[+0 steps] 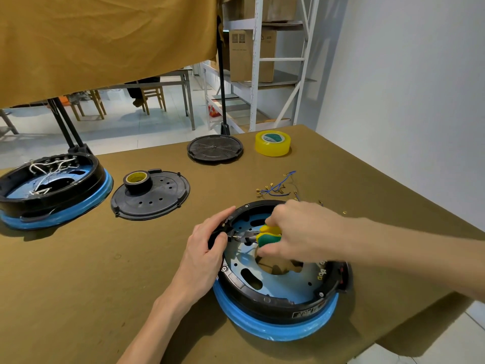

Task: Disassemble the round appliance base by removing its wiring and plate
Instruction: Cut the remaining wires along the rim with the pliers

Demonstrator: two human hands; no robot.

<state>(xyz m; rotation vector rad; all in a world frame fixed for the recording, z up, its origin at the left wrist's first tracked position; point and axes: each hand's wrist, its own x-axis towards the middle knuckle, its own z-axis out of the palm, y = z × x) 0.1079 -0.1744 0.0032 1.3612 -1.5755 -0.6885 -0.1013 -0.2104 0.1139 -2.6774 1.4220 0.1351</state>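
Head view shows a round appliance base (278, 292), black-rimmed with a blue band beneath, sitting near the front right of the olive-covered counter (105, 271). The left hand (207, 248) rests on the base's left rim, its fingers (223, 215) curled round a small black part there. The right hand (301, 232) reaches in from the right, its fingers closed round the yellow-and-green handles of pliers (265, 235), whose metal tip points left toward the left hand, over the pale metal plate (301, 282) inside the base. Loose blue wires (278, 186) with gold terminals lie on the counter just behind the base. Further left sit a black cover (151, 195) carrying a roll of black tape (138, 181), and a second base (52, 190) with white wiring inside. A yellow tape roll (273, 143) and another black disc (215, 149) stand at the far edge.
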